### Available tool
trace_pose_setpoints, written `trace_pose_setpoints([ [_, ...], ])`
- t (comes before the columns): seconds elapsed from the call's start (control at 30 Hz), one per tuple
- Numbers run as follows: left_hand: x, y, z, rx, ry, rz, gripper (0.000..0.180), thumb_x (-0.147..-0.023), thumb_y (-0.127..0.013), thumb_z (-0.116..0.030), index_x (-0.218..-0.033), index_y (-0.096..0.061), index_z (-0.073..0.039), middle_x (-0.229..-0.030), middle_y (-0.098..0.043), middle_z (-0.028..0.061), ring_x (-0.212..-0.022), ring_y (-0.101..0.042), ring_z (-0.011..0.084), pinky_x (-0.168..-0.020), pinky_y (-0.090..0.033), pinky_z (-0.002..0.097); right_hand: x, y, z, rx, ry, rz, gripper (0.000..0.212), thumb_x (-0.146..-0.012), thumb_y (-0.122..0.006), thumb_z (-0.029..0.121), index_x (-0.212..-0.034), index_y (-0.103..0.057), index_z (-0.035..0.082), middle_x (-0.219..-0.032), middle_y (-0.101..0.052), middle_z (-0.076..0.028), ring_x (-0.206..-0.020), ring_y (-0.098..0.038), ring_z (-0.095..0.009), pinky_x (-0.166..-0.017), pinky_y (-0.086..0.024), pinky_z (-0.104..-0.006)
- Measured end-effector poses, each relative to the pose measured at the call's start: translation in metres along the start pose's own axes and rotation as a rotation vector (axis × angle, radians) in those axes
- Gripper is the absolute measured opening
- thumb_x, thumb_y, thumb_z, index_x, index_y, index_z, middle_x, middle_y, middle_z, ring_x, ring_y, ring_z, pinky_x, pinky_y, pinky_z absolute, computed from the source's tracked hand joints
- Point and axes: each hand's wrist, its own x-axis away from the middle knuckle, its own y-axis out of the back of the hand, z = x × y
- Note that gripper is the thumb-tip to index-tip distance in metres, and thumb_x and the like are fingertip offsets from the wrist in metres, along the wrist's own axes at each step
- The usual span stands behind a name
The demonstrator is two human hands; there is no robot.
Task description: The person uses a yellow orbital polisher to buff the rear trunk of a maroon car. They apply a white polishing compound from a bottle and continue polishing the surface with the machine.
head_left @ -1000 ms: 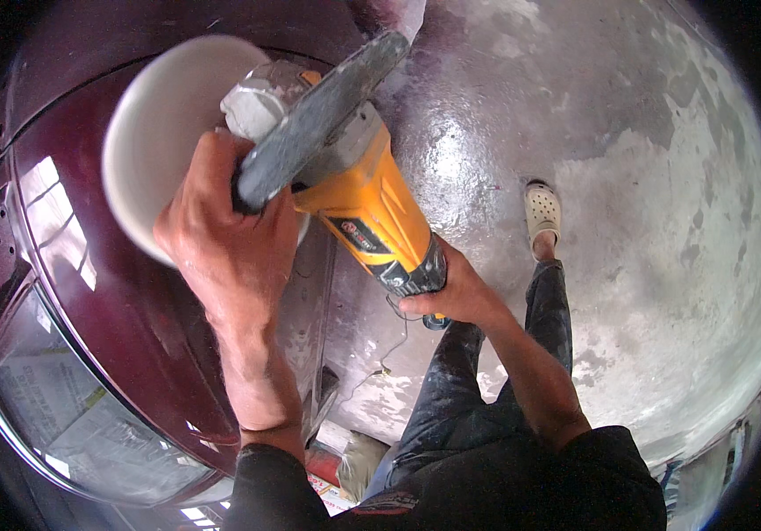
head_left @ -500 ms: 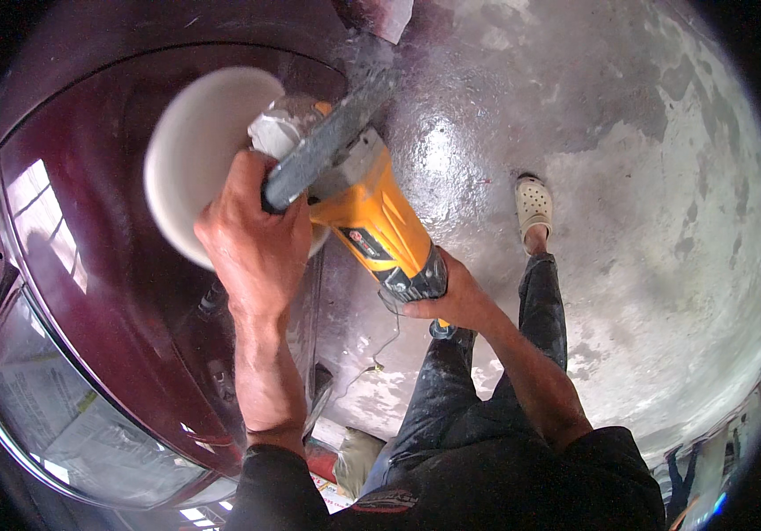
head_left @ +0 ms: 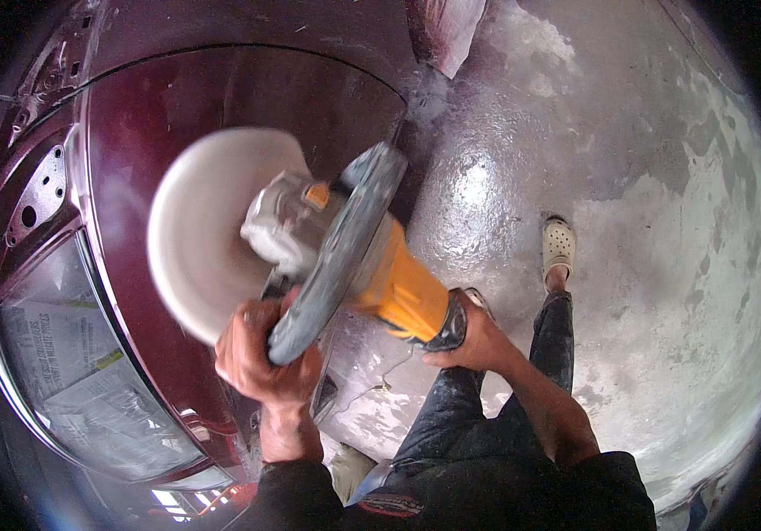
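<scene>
A yellow-and-grey electric polisher is held in front of the dark maroon car door. Its round white pad is blurred by motion and faces the panel; whether it touches the paint I cannot tell. My left hand is closed around the lower end of the dark side handle. Around the black rear grip of the body, my right hand is wrapped, with most of its fingers hidden beneath it.
The door's window has printed sheets behind or on it. Bare hinge-side metal with holes shows at far left. A thin cord trails over the grey floor. My foot in a beige clog stands at right.
The polisher and both hands have come nearer to me, and the side handle stands steeper. My view has shifted too, showing more of the door's left edge. Both hands keep their hold.
</scene>
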Motion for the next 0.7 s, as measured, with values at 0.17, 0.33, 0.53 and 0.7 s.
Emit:
trace_pose_setpoints([
  [0.17, 0.002, 0.014, 0.005, -0.066, -0.063, -0.073, 0.023, -0.067, -0.077, -0.01, -0.083, -0.063, -0.002, -0.071, -0.067, 0.0089, -0.058, -0.064, 0.0243, -0.058, -0.05, 0.033, 0.002, -0.012, 0.008, 0.008, -0.031, 0.024, 0.096, -0.056, -0.092, 0.031, -0.132, -0.043, -0.001, -0.122, -0.059, -0.017, -0.118, -0.057, -0.027, -0.103, -0.043, -0.0376],
  [0.33, -0.059, -0.012, -0.001, -0.051, -0.129, -0.091, 0.02, -0.07, -0.076, -0.009, -0.086, -0.065, -0.006, -0.071, -0.067, 0.0082, -0.063, -0.067, 0.0204, -0.063, -0.052, 0.0313, -0.022, 0.009, 0.033, 0.037, 0.177, -0.194, 0.081, -0.061, -0.09, 0.026, -0.123, -0.047, -0.003, -0.112, -0.062, -0.015, -0.105, -0.062, -0.023, -0.094, -0.048, -0.0373],
  [0.53, -0.086, -0.029, -0.004, 0.177, -0.109, -0.056, 0.017, -0.071, -0.075, -0.01, -0.082, -0.063, -0.004, -0.069, -0.064, 0.009, -0.06, -0.065, 0.0187, -0.061, -0.051, 0.0306, -0.023, 0.024, 0.046, -0.009, 0.166, -0.249, 0.078, -0.063, -0.089, 0.024, -0.122, -0.048, -0.003, -0.114, -0.061, -0.014, -0.107, -0.061, -0.023, -0.094, -0.047, -0.0362],
  [0.7, -0.005, 0.016, 0.028, 0.114, -0.157, -0.079, 0.022, -0.075, -0.079, -0.014, -0.076, -0.06, -0.004, -0.066, -0.059, 0.0093, -0.056, -0.061, 0.0258, -0.053, -0.046, 0.0363, 0.001, -0.019, 0.02, 0.146, 0.127, -0.15, 0.087, -0.06, -0.092, 0.032, -0.126, -0.046, -0.001, -0.115, -0.061, -0.017, -0.11, -0.061, -0.024, -0.096, -0.047, -0.0383],
])
